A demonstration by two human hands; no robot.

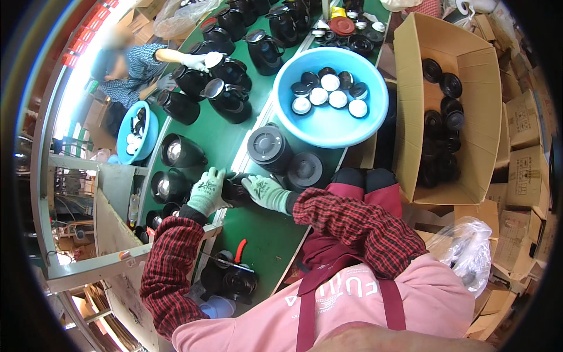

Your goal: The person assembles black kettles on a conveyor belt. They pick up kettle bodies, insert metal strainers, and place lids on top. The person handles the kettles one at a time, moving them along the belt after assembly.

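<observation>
Looks like the person is mid-assembly on a black jug (234, 190) lying on the green table (264, 234). The left hand (207, 190) cups its left side and the right hand (265, 192) clamps its right, fingers wrapped snug. Next probably needs a steady twist. Further off sit stacked lids (284, 158) and a blue basin (328, 126).

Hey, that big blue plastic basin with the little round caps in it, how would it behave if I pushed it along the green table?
The blue basin would probably slide easily: it looks like smooth, thin plastic on a flat green table. It seems light, holding only a few small round caps. Those lie loose in the bottom, so a quick shove would likely make them shift or rattle.
</observation>
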